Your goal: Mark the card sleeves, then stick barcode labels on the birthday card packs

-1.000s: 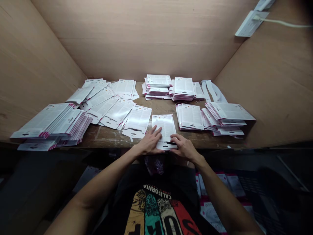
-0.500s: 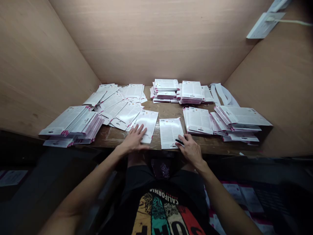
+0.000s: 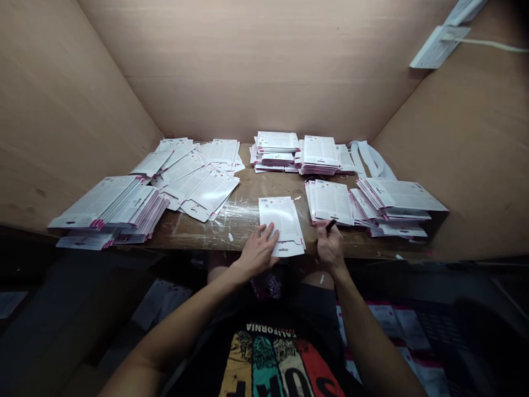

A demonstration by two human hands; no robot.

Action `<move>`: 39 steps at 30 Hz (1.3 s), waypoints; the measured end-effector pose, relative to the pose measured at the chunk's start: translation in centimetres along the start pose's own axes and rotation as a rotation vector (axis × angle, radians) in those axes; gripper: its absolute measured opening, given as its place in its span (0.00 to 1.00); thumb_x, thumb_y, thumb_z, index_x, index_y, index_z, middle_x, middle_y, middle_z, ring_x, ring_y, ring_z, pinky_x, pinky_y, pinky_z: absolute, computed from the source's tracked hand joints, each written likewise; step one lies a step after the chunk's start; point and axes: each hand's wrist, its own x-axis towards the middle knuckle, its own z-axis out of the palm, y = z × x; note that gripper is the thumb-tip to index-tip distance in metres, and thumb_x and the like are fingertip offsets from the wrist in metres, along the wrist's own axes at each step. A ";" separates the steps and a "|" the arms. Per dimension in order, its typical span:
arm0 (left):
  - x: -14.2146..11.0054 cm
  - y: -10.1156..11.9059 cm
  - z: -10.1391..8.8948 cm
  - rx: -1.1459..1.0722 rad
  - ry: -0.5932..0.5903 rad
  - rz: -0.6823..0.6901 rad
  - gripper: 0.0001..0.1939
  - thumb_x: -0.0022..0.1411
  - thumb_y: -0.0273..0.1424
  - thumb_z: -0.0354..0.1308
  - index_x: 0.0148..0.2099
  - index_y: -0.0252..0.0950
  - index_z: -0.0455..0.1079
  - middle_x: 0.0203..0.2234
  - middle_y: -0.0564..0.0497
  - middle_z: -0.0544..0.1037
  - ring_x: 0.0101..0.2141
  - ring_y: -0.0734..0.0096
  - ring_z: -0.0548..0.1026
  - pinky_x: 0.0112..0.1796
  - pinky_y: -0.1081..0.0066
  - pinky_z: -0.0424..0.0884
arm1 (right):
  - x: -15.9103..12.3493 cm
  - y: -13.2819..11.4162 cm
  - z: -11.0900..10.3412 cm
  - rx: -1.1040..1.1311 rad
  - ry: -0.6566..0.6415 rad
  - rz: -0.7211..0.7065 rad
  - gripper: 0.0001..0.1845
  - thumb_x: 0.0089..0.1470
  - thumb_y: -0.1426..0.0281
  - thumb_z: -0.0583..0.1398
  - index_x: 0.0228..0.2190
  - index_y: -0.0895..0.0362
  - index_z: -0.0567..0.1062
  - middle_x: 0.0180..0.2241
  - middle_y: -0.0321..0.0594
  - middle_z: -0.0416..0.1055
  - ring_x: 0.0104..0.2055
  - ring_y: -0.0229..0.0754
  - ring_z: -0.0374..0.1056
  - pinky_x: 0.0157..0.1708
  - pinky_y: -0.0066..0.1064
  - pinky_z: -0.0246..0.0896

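A white printed packet [image 3: 281,212] with a hang slot at its near end lies at the middle of the table's front edge, on top of at least one other. Across its left side rests my left hand [image 3: 260,249], fingers spread and flat. My right hand [image 3: 329,245] is closed around a short black pen-like tool [image 3: 331,225], just right of the packet and apart from it. The tool's lower part is hidden in the fingers. Behind that hand, a small pile of similar packets [image 3: 333,201] lies on the table.
Stacked packets [image 3: 103,201] stand at the left, beside a loose fanned heap [image 3: 210,193]. More stacks [image 3: 276,142] line the back, and another [image 3: 409,194] sits at the right by white strips [image 3: 374,160]. Wooden panels [image 3: 264,66] enclose the table. Paper scraps [image 3: 230,237] lie about.
My left hand has moved right, and the packet under it now lies over the middle one. My right hand has drawn back from the middle packet, still holding the black tool.
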 end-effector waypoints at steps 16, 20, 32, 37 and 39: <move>1.1 -1.5 2.1 -0.108 0.027 0.126 0.41 0.66 0.54 0.61 0.69 0.30 0.64 0.69 0.32 0.63 0.72 0.41 0.54 0.69 0.46 0.59 | -0.4 2.1 0.6 0.252 -0.399 0.109 0.18 0.59 0.53 0.63 0.37 0.55 0.81 0.29 0.41 0.80 0.30 0.48 0.77 0.35 0.38 0.73; 1.3 -1.6 2.0 -0.114 0.039 0.135 0.40 0.66 0.53 0.62 0.69 0.32 0.64 0.69 0.33 0.64 0.71 0.41 0.56 0.68 0.46 0.61 | -0.5 1.6 0.8 0.287 -0.456 0.146 0.19 0.58 0.53 0.64 0.38 0.56 0.83 0.31 0.42 0.82 0.33 0.48 0.78 0.38 0.38 0.74; 1.2 -1.3 2.3 -0.101 0.061 0.109 0.41 0.64 0.56 0.63 0.68 0.33 0.65 0.69 0.36 0.65 0.71 0.43 0.58 0.68 0.49 0.60 | 1.2 -0.6 0.9 -0.224 -0.498 -0.134 0.14 0.64 0.58 0.59 0.37 0.55 0.76 0.35 0.43 0.77 0.36 0.46 0.72 0.36 0.32 0.62; 0.9 -1.1 2.3 -0.115 0.067 0.100 0.41 0.64 0.55 0.63 0.68 0.34 0.65 0.69 0.37 0.65 0.71 0.43 0.58 0.68 0.49 0.60 | 0.0 -2.7 2.9 -0.701 -0.511 -0.175 0.10 0.68 0.63 0.56 0.40 0.55 0.75 0.44 0.46 0.78 0.41 0.46 0.74 0.36 0.30 0.58; 0.9 -1.1 2.4 -0.120 0.075 0.101 0.40 0.64 0.56 0.63 0.68 0.34 0.65 0.69 0.37 0.65 0.71 0.44 0.57 0.68 0.49 0.60 | -0.4 -2.6 2.9 -0.717 -0.533 -0.201 0.09 0.69 0.66 0.54 0.41 0.56 0.74 0.45 0.47 0.77 0.41 0.46 0.73 0.36 0.30 0.57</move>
